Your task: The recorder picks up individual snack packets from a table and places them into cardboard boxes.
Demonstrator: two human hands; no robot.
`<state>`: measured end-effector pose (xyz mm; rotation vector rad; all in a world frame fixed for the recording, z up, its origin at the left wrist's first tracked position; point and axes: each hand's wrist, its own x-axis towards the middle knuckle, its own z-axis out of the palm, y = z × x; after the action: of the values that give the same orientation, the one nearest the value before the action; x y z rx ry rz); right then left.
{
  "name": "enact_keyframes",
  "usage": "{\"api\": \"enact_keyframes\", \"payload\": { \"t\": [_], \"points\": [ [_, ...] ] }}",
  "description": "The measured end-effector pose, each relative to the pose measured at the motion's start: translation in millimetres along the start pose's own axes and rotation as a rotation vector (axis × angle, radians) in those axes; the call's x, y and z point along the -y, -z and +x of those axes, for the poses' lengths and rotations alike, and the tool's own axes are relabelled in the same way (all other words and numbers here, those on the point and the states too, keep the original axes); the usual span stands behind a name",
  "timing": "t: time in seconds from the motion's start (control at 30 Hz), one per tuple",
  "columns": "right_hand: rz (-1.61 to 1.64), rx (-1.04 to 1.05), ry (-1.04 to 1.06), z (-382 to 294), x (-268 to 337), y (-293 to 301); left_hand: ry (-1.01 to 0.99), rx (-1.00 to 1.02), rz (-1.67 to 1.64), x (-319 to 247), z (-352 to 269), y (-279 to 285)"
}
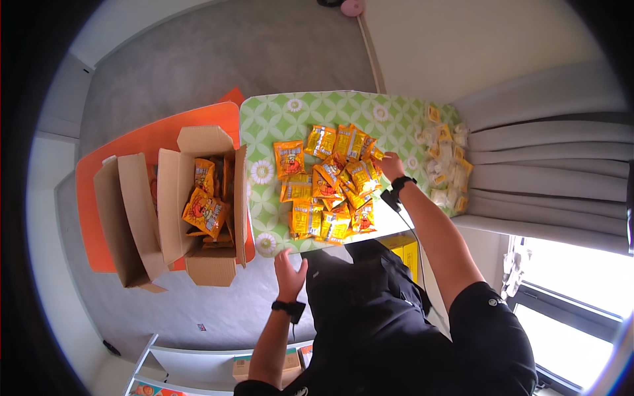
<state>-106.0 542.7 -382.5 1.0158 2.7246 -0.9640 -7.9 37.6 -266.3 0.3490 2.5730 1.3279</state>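
Note:
Several orange snack packets lie in a loose pile on a green, flower-patterned table. Some show a printed cartoon front, others a back with a seam. At the pile's right edge, my right hand has its fingers closed on the corner of an orange packet. My left hand is just off the table's near edge, fingers apart and holding nothing. To the left stands an open cardboard box with more orange packets inside.
A second open cardboard box stands farther left; both are on an orange surface. Small clear bags with orange-yellow labels cover the table's right end by a grey curtain. A yellow box is below the table, near my legs.

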Motion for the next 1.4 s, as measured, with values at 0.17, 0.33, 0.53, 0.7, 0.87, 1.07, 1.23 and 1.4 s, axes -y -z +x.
{"api": "enact_keyframes", "payload": {
  "t": [0.17, 0.33, 0.53, 0.7, 0.87, 1.07, 1.23, 1.4],
  "points": [
    [-0.130, 0.000, 0.047, 34, 37, -29, 0.108, -0.016, -0.037, 10, -47, 5],
    [-0.153, -0.134, -0.275, 21, 79, -38, 0.250, -0.043, -0.082, 17, -79, 1],
    [-0.109, 0.322, -0.218, 57, -6, 27, 0.259, 0.001, -0.159, 24, -66, -16],
    [0.008, 0.181, -0.114, -30, 76, 33, 0.353, 0.016, -0.143, 24, -77, 0],
    [0.220, 0.072, -0.099, -78, 32, 91, 0.321, 0.178, -0.224, 8, -40, -7],
    [0.527, 0.222, -0.337, -125, 38, 134, 0.281, 0.192, -0.226, -32, -5, -16],
    [0.805, 0.452, -0.106, -143, 48, 132, 0.272, 0.143, -0.378, -84, 17, -28],
    [0.931, 0.784, 0.002, -181, 121, 203, 0.322, 0.066, -0.618, -222, 62, -36]
  ]
}}
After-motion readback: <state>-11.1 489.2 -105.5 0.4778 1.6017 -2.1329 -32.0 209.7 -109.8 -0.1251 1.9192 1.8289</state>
